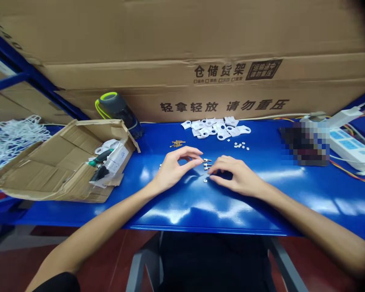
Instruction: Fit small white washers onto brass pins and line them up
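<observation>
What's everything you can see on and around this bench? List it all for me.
blue workbench: one, blue, under everything
white plastic pieces: many, white, piled toward the back
tiny white parts: several, white, right of that pile
small metal terminals: a few, metallic, between the hands
brass pieces: small cluster, brass-coloured, behind left hand
cardboard box: one, brown, opened, at left
screwdriver: one, green and black, in the box
plastic bag: one, clear, in the box
water bottle: one, dark with yellow-green strap, behind the box
white plastic loops: one bundle, white, far left
power strip: one, white, at right
large carton: one, brown, behind the bench
left hand: one, fingertips by the terminals
right hand: one, beside the terminals
</observation>
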{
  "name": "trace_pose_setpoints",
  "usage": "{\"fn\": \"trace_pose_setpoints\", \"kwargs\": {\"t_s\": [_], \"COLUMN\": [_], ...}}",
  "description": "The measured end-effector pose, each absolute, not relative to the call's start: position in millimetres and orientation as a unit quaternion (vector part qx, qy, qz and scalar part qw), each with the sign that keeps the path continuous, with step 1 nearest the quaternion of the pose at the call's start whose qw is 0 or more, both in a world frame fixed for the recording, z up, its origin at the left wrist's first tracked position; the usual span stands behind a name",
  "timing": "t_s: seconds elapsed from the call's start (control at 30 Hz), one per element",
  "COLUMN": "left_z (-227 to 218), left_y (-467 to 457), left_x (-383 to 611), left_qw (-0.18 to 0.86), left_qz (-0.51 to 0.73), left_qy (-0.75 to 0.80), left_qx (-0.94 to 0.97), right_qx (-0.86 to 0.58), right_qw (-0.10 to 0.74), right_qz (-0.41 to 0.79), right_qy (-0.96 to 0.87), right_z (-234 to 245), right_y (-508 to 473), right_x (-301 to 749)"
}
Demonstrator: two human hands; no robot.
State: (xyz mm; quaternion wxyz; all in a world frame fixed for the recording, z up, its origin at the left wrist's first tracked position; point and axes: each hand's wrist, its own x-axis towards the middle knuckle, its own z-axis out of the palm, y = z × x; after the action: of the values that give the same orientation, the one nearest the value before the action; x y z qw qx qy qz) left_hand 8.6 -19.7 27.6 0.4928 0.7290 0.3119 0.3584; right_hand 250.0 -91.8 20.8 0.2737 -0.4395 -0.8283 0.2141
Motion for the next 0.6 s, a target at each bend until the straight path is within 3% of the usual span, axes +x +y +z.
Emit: {"fn": "trace_pose_setpoints", "kwargs": {"t_s": [0.13, 0.27, 0.6], "left_z": [28, 27, 26], "left_y": [-19, -18, -19], "left_x": [9, 10, 11], "left_qw": [0.502, 0.51, 0.515], "left_qz": [0.363, 0.358, 0.365], "left_qy": [0.321, 0.328, 0.318], "left_qx": [0.716, 0.71, 0.707], "right_qx": [-0.424, -0.412, -0.512], "right_qw": [0.211, 0.202, 0.339], "right_qz": [0.156, 0.146, 0.299], "right_qy": [-0.867, -0.877, -0.73], "right_z": [15, 9, 20], "right_y": [-93, -93, -92], "right_x": [247, 244, 249]}}
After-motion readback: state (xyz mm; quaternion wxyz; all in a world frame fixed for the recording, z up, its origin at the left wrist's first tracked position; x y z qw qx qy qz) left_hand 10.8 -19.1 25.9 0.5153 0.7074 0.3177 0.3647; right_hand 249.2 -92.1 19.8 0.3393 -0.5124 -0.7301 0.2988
